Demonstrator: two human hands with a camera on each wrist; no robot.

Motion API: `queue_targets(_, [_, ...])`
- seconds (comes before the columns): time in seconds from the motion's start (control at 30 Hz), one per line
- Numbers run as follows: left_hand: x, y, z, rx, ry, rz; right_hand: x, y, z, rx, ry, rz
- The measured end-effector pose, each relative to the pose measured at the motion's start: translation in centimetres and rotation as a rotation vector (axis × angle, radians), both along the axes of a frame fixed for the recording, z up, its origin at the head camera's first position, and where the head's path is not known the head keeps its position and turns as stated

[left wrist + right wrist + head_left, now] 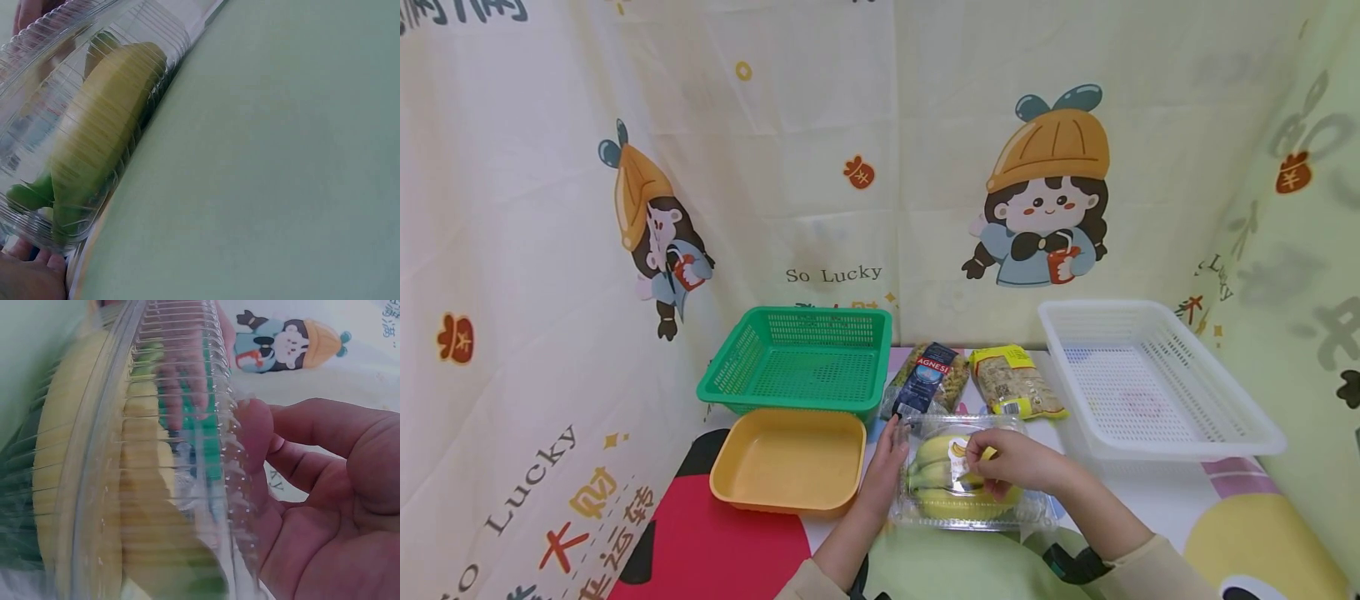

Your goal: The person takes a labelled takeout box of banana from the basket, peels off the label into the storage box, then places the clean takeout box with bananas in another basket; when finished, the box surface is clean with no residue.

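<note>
Bananas [931,477] in a clear box [951,525], on the table [951,562] directly in front of the person. The box appears longer from left to right, and the fruit lies much the same way, green stems toward the left. Left hand [882,468]: at the left end of the box, fingers fairly straight, touching the side; no grip around it can be seen. Right hand [1021,462]: above the lid, come in from the right, fingers bent, thumb and fingertips close together. The white label [958,458] on the lid lies just to the left of these fingertips, so the right hand is the nearer of the two to it. Beyond the box, pasta [928,379] and a yellow bag [1015,383]; to the left, a yellow tub [790,458].

Hard to make out: whether the right hand pinches the label's edge or merely touches the plastic cannot be told, since its own knuckles cover the place from above. The right wrist view shows those fingertips against the lid, with other fingers blurred behind the plastic. In the left wrist view, the left hand is cut off at the lower corner, its thumb not distinguishable. Glare hides how the lid is fastened.
</note>
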State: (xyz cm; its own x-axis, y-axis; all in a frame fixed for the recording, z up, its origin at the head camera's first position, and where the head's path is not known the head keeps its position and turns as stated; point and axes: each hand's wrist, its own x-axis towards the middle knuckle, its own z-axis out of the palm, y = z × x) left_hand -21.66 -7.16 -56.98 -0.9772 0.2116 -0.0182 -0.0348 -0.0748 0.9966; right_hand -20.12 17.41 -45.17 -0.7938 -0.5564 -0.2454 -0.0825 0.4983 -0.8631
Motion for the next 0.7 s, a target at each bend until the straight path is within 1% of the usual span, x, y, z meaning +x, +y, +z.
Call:
queue_targets(0.17, [0.01, 0.01, -0.05, -0.006, 0.004, 0.001, -0.02, 0.10, -0.05, -0.010, 0.005, 0.015])
queue_targets(0.33, [-0.06, 0.00, 0.01, 0.000, 0.002, 0.000, -0.27, 0.10, -0.28, -0.009, -0.001, 0.012])
queue_targets(0.5, [-0.20, 0.01, -0.15, 0.014, 0.003, -0.004, -0.70, 0.17, -0.19, 0.022, 0.003, 0.035])
queue_targets(0.7, [-0.16, -0.01, -0.21, 0.022, 0.003, -0.013, -0.76, 0.13, 0.40, 0.074, 0.048, 0.087])
